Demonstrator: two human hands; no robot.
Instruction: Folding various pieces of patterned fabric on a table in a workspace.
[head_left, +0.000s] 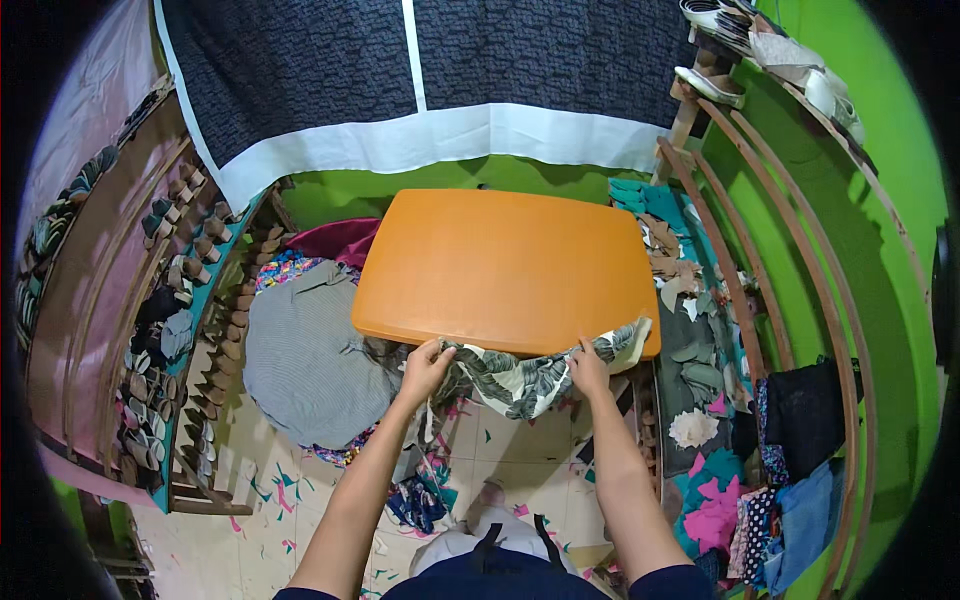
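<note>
A piece of cloth with a dark green and cream leaf print (505,382) hangs in folds along the near edge of an orange table (505,265). My left hand (428,370) is closed on its left part, just off the table's near left corner. Farther right, my right hand (588,368) pinches the same cloth, and one end of it sticks up past that hand onto the table's near right corner. Between my hands the cloth sags below the tabletop.
A large heap of grey fabric (315,355) sits left of the table. Racks with shoe forms (205,250) line the left side. At right, a wooden rack (740,260) stands by shelves with fabric scraps (695,350) and folded jeans (805,520). Coloured scraps litter the tiled floor (210,555).
</note>
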